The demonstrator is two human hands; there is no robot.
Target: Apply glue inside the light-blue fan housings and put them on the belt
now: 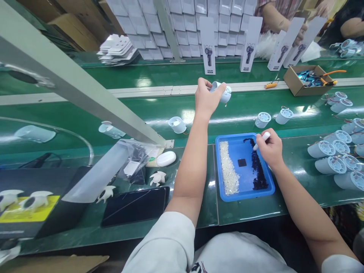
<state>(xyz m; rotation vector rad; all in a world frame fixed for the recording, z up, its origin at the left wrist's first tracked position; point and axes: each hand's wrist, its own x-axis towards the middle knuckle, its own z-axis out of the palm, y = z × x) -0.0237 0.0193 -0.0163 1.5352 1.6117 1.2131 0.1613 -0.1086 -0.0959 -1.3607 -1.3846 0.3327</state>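
Green workbench (pixel 241 113), cylinder (pixel 226 96) partly hidden in left hand (pixel 207 95), co-worker (pixel 273 18) cropped

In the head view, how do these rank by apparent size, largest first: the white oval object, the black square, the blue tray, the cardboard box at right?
1. Blue tray
2. Cardboard box
3. White oval object
4. Black square

Person's left forearm (pixel 192 167) reaches far, tilting slightly right. Left hand (pixel 207 98) is the farther of the two: back of hand toward the wearer, fingers (pixel 201 83) curled in a grip, thumb extended to the right. Right forearm (pixel 307 206) slants from near right toward far left; right hand (pixel 270 149) sits nearer, fingers folded in a closed grip.
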